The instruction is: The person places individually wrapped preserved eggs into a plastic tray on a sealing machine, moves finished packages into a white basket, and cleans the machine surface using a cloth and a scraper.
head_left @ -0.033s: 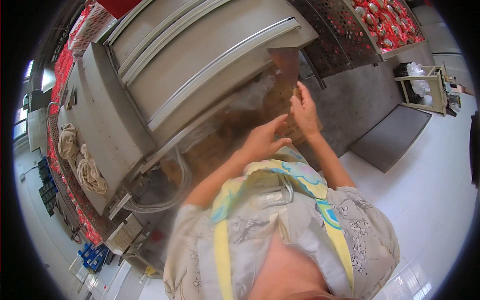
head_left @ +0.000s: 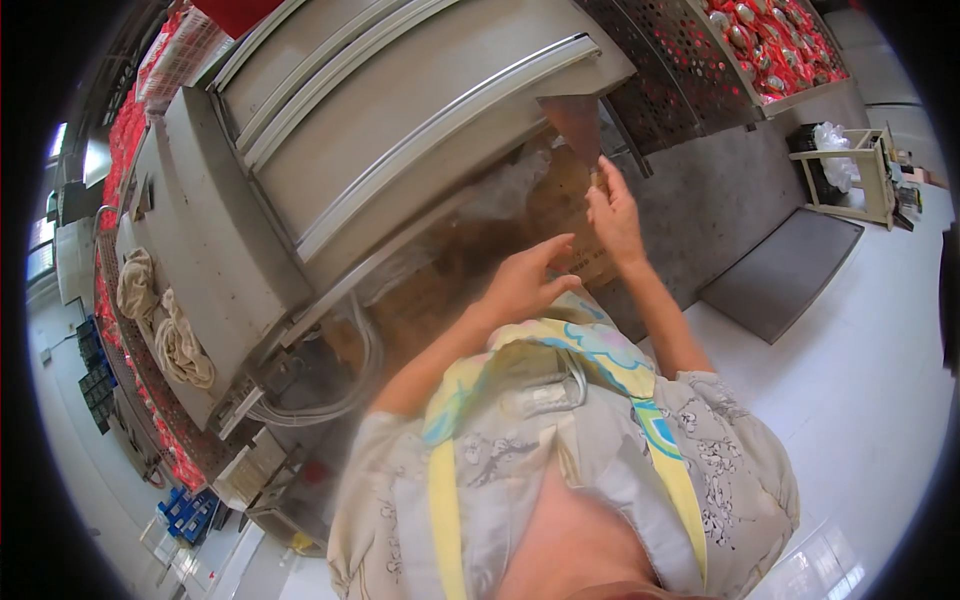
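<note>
We hold the scraper (head_left: 573, 128) with our right hand (head_left: 618, 225), clamped around its handle; the wide end of the blade points away from us at the near edge of the metal panel (head_left: 400, 90). Blade contact cannot be determined. Relative to the earlier frame, the right hand sits slightly farther right and up. Our left hand (head_left: 520, 285) is positioned before the apron (head_left: 600, 345), thumb and fingers apart. Farther left, pale cloth (head_left: 182, 345) lies unchanged.

Bright in here; glare off white floor (head_left: 850, 350), windows (head_left: 42, 245) blown out. Dim, hazy below metal machine (head_left: 340, 120). Edges bowed, black.
</note>
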Motion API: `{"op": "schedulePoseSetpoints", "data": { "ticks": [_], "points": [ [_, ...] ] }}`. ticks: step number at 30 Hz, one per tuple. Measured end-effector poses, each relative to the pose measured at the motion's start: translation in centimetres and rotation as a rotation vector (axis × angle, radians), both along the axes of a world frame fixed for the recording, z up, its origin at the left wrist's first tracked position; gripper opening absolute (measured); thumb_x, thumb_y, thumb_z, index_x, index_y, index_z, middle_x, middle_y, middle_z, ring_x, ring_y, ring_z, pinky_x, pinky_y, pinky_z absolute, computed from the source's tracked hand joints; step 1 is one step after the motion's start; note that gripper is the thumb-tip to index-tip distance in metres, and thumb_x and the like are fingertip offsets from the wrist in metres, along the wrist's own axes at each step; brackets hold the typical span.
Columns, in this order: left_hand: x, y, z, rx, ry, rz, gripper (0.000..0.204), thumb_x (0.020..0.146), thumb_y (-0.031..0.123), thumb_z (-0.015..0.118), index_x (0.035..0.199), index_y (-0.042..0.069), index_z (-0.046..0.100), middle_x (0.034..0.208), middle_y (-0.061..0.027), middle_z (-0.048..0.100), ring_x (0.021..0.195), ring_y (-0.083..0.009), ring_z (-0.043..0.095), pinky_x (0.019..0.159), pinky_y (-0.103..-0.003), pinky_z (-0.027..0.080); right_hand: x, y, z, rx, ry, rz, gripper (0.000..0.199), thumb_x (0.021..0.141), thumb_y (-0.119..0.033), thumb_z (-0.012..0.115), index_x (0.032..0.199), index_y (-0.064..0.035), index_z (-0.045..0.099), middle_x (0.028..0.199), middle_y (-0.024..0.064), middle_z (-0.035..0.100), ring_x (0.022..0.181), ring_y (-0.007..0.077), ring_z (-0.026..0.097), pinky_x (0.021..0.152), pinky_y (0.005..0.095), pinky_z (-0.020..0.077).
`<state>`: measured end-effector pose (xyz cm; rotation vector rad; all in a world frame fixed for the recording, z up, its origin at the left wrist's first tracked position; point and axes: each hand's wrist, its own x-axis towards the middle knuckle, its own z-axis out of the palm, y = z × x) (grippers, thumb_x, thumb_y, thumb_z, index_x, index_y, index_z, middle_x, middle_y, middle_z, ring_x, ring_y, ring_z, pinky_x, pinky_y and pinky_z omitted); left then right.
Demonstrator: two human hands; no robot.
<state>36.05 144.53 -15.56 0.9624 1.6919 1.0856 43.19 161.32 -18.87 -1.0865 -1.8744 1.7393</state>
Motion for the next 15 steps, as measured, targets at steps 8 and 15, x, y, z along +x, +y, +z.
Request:
{"op": "schedulePoseSetpoints", "data": {
  "ticks": [8,15],
  "points": [
    [-1.1,-3.2,-0.2,-0.053,-0.118,0.104,0.046,0.078,0.013,0.066,0.121,0.002,0.052,0.110,-0.0134,0.062,0.093,-0.0198,0.062,0.080,-0.030,0.050,-3.9,3.6,0.3,0.197,-0.185,0.061,0.037,0.085,-0.021,0.052,0.116,-0.0010,0.056,0.090,0.0182,0.064,0.078,0.0231,0.062,0.076,0.0303,0.0456],
    [-2.5,-8.5,-1.9,-0.055,-0.083,0.173,0.042,0.081,0.011,0.065,0.120,0.002,0.053,0.105,-0.0117,0.063,0.087,-0.0160,0.062,0.077,-0.028,0.050,-4.8,2.0,-1.2,0.336,-0.254,0.069,0.040,0.083,-0.022,0.054,0.116,0.0004,0.056,0.088,0.0171,0.065,0.076,0.0198,0.062,0.074,0.0303,0.0462]
  ]
}}
